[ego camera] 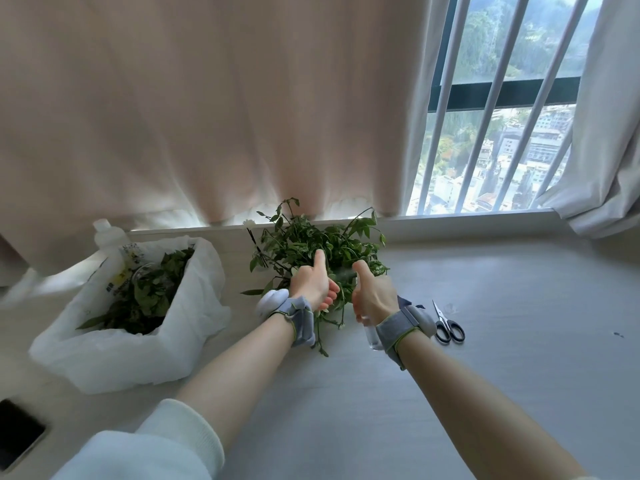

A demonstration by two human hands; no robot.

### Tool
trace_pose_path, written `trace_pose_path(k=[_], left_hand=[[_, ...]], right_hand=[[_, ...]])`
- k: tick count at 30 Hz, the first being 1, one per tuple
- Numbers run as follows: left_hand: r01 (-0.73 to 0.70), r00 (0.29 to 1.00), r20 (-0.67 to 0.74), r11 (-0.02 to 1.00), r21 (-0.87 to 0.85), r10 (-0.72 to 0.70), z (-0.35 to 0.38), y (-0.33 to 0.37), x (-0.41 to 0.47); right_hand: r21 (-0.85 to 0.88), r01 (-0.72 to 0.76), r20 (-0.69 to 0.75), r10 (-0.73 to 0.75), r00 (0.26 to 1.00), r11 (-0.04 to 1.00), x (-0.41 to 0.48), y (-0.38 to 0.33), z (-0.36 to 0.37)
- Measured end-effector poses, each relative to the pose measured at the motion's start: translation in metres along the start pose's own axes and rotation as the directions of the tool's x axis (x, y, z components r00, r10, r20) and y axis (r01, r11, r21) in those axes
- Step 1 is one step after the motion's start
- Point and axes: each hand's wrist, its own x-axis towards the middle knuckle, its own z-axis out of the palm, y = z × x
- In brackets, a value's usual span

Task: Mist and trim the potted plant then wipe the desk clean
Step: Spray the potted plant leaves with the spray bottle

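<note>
Behind both hands (313,285), plant pot hidden.

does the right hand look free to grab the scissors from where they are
Probably not yet: the right hand is shut on a clear spray bottle. The scissors lie uncovered on the desk, just beside that wrist.

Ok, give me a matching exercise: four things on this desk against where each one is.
Things:
1. scissors
2. white plastic bag
3. spray bottle
4. phone

Places:
A. held in the right hand
B. near left corner of the desk
C. flat, right of the right wrist
D. left of the potted plant, holding leaves

Pairs: 1-C, 2-D, 3-A, 4-B
</note>
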Motion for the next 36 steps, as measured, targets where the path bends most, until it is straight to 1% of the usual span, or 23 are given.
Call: trace_pose_path(k=[2,4,10,13,15,17,20,25,30,36], left_hand=[[-0.022,0.997,-0.068,0.999,0.031,0.024,-0.018,-0.01,0.004],[-0.007,0.996,-0.094,0.999,0.039,0.01,-0.03,-0.016,0.01],[0.05,0.993,-0.109,0.996,0.067,-0.043,-0.05,-0.032,0.017],[0.04,0.993,-0.117,0.994,0.105,-0.027,-0.052,-0.036,0.018],[0.025,0.994,-0.11,0.992,0.123,-0.011,-0.051,-0.037,0.02],[0.013,0.996,-0.094,0.99,0.14,0.0,-0.05,-0.038,0.02],[0.006,0.996,-0.087,0.989,0.15,0.007,-0.049,-0.038,0.02],[-0.007,0.996,-0.086,0.989,0.149,0.02,-0.047,-0.036,0.02],[-0.038,0.995,-0.083,0.988,0.148,0.051,-0.043,-0.033,0.02],[-0.074,0.993,-0.079,0.987,0.145,0.086,-0.036,-0.028,0.021]], right_hand=[[-0.065,0.04,-0.041,-0.043,0.998,0.997,-0.003,0.003,0.007],[-0.083,0.028,-0.043,-0.032,0.999,0.996,-0.004,0.006,0.008],[-0.083,-0.021,0.008,0.022,1.0,0.996,-0.006,0.017,0.004],[-0.122,-0.037,0.052,0.044,0.998,0.992,-0.009,0.02,0.003],[-0.158,-0.022,0.064,0.032,0.997,0.987,-0.01,0.02,0.004],[-0.187,0.036,0.036,-0.029,0.999,0.982,-0.011,0.021,0.005],[-0.166,0.089,-0.008,-0.092,0.996,0.982,-0.011,0.021,0.007],[-0.094,0.046,0.003,-0.046,0.999,0.995,-0.008,0.014,0.003],[-0.089,0.03,-0.047,-0.035,0.998,0.996,-0.003,0.007,-0.002],[-0.153,0.083,-0.141,-0.105,0.985,0.985,0.001,0.008,-0.01]])
